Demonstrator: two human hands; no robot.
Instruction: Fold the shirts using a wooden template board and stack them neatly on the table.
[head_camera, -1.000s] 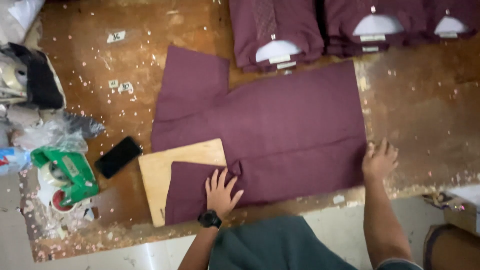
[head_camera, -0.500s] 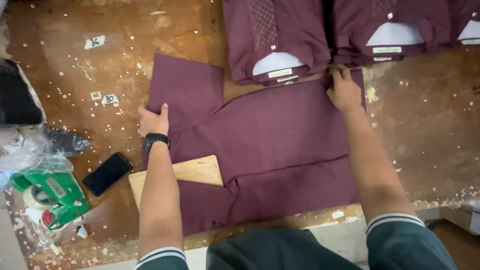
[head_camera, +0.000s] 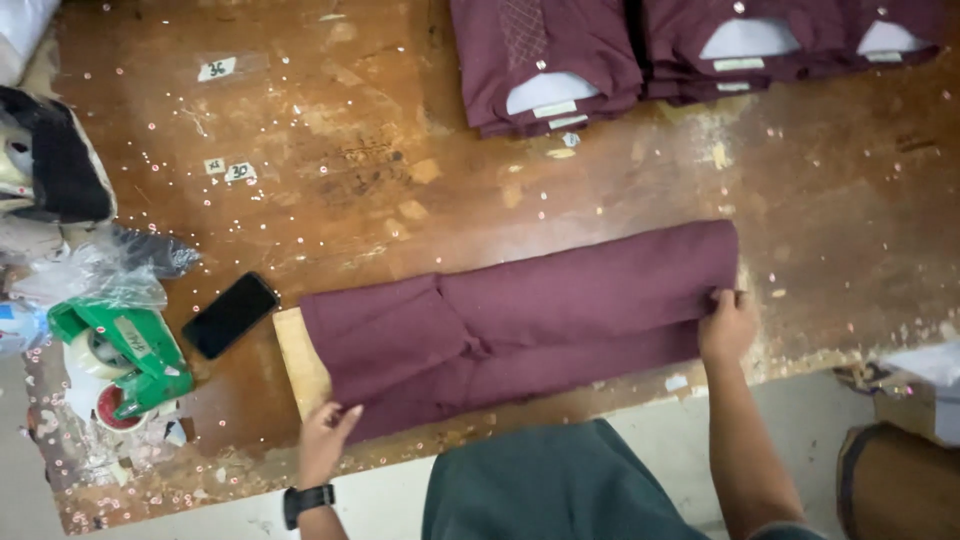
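- Far left edge: a black-and-pale bundle (head_camera: 45, 165) and crumpled clear plastic bags (head_camera: 95, 270); apart from the garment, not in the way.
- Green tape dispenser (head_camera: 120, 350) with its roll, lying on the worn wooden surface (head_camera: 330, 170); well clear of the fold.
- Black phone (head_camera: 230, 314), face up, just beside the left end of the board; near the working area but not touching the cloth.
- Pale folding board (head_camera: 300, 372), only its left end showing; the rest lies under the garment.
- Left hand (head_camera: 325, 440), fingers loosely spread, fingertips resting at the lower left corner of the cloth; gripping nothing that can be seen.
- Maroon shirt (head_camera: 520, 320), laid across the front of the surface as a long narrow band; judged part-folded: sides and sleeve appear turned in lengthwise, the crosswise fold to a packet like the finished ones appears not yet made.
- Right hand (head_camera: 728, 322), pinching the right end of the band at its lower corner; thumb on top.
- Stack of folded maroon shirts (head_camera: 545, 60) at the back edge, with further folded shirts (head_camera: 790, 40) to the right; collars with pale inserts showing; well apart from the band.
- Scattered small paper tags (head_camera: 228, 170) and pale specks on the surface; none lying on the cloth.
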